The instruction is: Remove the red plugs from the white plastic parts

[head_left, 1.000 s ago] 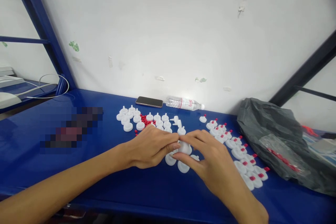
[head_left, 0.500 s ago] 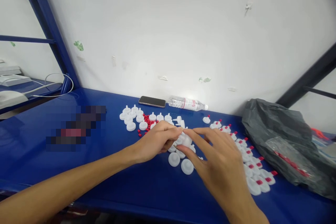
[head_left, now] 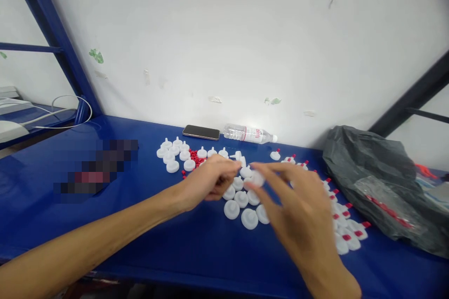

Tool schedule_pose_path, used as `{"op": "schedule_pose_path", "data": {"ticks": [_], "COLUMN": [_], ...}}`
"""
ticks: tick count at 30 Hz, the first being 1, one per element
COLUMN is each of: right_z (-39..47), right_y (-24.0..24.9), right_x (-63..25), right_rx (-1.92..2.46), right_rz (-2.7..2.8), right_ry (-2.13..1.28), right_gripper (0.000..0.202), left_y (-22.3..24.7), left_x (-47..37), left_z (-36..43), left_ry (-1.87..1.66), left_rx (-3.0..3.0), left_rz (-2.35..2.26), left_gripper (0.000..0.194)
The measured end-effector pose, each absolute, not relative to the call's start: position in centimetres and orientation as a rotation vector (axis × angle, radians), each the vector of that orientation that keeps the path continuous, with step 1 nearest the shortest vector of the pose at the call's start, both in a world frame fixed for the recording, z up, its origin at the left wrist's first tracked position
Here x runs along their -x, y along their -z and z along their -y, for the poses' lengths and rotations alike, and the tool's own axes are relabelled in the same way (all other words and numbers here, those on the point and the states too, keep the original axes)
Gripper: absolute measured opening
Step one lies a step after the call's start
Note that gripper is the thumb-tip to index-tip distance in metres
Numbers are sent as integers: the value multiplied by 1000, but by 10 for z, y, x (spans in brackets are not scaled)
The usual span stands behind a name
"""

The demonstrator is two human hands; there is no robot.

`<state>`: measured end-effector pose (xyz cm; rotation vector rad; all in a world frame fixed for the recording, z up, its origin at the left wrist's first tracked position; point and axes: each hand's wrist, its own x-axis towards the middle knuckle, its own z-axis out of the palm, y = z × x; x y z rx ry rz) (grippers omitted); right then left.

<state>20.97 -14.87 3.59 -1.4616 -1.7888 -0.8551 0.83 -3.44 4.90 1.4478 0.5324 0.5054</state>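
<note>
My left hand (head_left: 214,178) is closed, thumb pressed against the curled fingers. Anything inside it is hidden. My right hand (head_left: 298,205), blurred by motion, pinches a white spout cap (head_left: 257,178) between thumb and fingers, just right of my left hand. Below and between the hands lie several loose white spout caps (head_left: 249,218) without red tips. A small pile of red tips (head_left: 197,159) shows behind my left hand, beside another group of white caps (head_left: 172,166). To the right of my right hand, white caps with red tips (head_left: 358,230) lie in a slanting band.
A phone (head_left: 201,132) and a clear plastic bottle (head_left: 249,134) lie along the wall. A dark plastic bag (head_left: 372,182) with a clear packet of red pieces (head_left: 389,210) occupies the right side. A pixelated dark object (head_left: 98,168) lies on the blue table (head_left: 140,252) at left.
My hands have moved apart: the right one, holding the white cap, has shifted slightly right, away from my left fingertips. My left hand stays closed. The whole view has shifted slightly.
</note>
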Motion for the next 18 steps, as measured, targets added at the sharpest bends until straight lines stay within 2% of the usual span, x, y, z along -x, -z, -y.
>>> {"op": "schedule_pose_path", "data": {"ticks": [4,6,9,13,15,18], "right_z": [160,164,163,153,149,144], "right_y": [-50,-56,-59,-50,-44,-37], "right_x": [-274,-293,-288,-262,-257,-258], "right_rx": [1658,1679,1604,1599,1654,1746], "right_rz": [1396,1378,1463,1591,1608,1640], "right_ry": [944,906,744,451,356,252], "right_gripper": [23,29,23,13,13,16], "left_y": [-64,-67,-61,-43,-37,-33], "left_x": [26,37,38,29,29,32], "left_z": [-14,-33,-39,-33,-34,-40], "left_ry": [-1053,-1181,-1050,-617,-480,-467], "left_rx": [-1474,-1632,-2217,-2785,-2864,-2898], "left_rz": [-780,-908,-1212,-1415,-1358,-1284], "left_gripper": [45,45,37,19,21,28]}}
